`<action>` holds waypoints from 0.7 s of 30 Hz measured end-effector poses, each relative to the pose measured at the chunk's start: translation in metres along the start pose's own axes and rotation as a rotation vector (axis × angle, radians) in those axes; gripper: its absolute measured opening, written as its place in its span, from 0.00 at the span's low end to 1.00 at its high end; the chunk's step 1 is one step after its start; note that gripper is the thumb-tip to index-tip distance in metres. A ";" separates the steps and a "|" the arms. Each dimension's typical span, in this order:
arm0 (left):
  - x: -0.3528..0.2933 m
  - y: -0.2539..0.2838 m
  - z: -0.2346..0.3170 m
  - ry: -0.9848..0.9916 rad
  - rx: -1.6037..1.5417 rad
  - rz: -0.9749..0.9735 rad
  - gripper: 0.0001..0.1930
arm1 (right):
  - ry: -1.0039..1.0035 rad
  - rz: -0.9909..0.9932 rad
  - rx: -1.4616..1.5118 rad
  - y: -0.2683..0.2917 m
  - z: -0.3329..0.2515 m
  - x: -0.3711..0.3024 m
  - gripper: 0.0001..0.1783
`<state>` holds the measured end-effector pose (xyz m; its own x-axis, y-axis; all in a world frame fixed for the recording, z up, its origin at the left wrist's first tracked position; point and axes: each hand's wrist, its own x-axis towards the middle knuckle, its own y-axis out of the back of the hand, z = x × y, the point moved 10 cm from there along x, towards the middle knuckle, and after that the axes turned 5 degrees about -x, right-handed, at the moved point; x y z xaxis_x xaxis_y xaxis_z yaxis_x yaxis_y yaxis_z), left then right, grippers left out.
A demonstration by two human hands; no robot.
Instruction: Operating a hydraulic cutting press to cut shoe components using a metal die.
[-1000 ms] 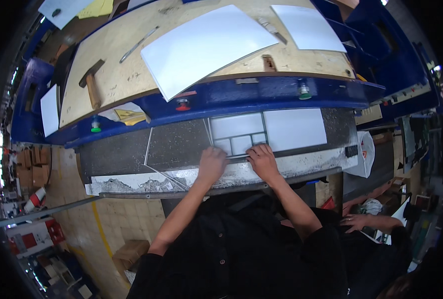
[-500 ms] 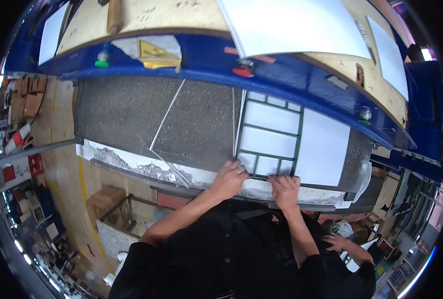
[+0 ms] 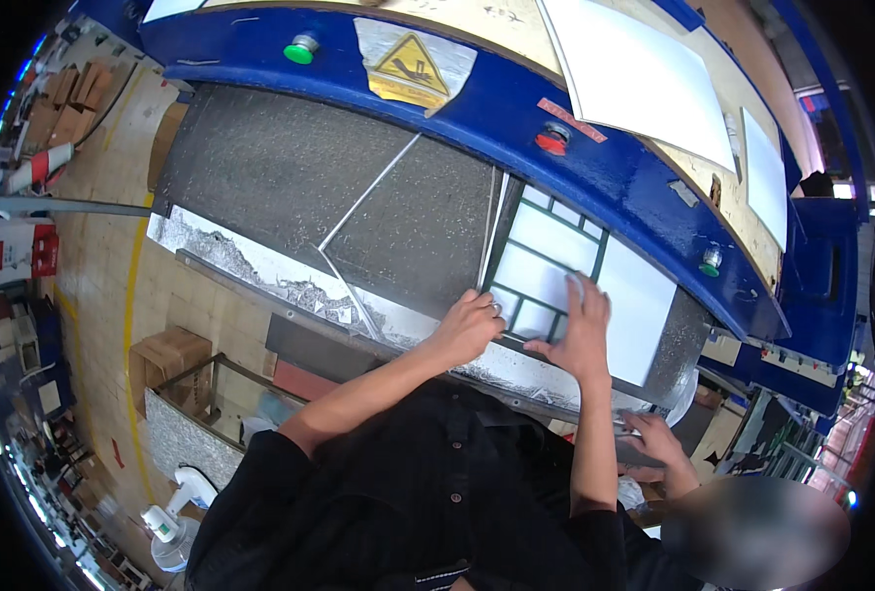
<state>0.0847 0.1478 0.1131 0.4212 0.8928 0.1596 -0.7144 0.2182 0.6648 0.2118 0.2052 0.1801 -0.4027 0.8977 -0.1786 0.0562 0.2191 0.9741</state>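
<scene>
A dark green grid frame [image 3: 539,292] with white showing through its openings lies on the grey, speckled bed [image 3: 290,158]. A plain white sheet [image 3: 642,310] adjoins its right side. My left hand [image 3: 474,327], ringed, has its fingers closed at the frame's near left corner, beside thin pale strips [image 3: 493,222]; exactly what the fingers pinch is hidden. Over the frame's near right part is my right hand [image 3: 581,333], thumb and fingers apart and holding nothing. Whether its fingertips touch the frame cannot be made out.
A blue machine beam [image 3: 516,138] with green and red buttons crosses beyond the bed. White sheets [image 3: 644,89] lie on the wooden top above it. A co-worker's hand [image 3: 659,440] is close by at the lower right. Cardboard boxes [image 3: 171,364] stand at lower left.
My right hand has come off the frame's near edge and opened over its face. My left hand remains by the near left corner. The whole view has turned and shifted.
</scene>
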 end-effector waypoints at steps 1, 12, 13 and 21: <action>-0.011 -0.024 -0.015 0.006 0.008 -0.003 0.04 | 0.037 -0.057 0.071 -0.029 0.011 -0.004 0.65; 0.014 0.033 0.065 -0.136 -0.066 0.165 0.06 | 0.029 -0.036 0.115 0.015 0.016 -0.017 0.51; 0.009 0.032 0.067 -0.140 -0.072 0.156 0.06 | 0.039 -0.055 0.114 0.011 0.016 -0.022 0.52; -0.046 0.056 0.038 -0.035 -0.212 0.221 0.15 | -0.049 0.135 0.220 -0.037 0.004 -0.065 0.53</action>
<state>0.0465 0.1043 0.1702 0.2595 0.9143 0.3110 -0.8898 0.1011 0.4451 0.2398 0.1402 0.1549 -0.3338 0.9407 -0.0607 0.3064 0.1692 0.9368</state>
